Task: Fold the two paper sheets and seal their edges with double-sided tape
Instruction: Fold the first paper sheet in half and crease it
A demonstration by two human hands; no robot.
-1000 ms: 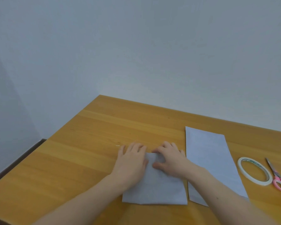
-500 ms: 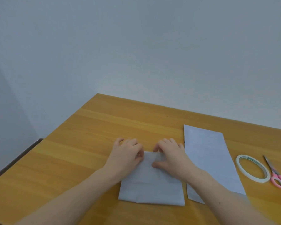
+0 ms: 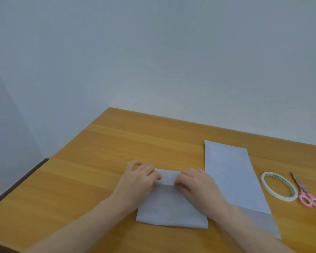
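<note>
Folded paper sheet lies on the counter; left hand and right hand pinch its top flap with curled fingers.

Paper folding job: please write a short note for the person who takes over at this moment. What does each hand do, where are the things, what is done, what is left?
Left hand and right hand: both on the far end of the folded sheet, fingers curled at a narrow flap there.
Second sheet: flat on the table, right of the folded one, appears folded lengthwise.
Tape roll and scissors: at the far right, untouched.
Done: main folds.
Left: finish the flap, tape the edges of both sheets.
</note>
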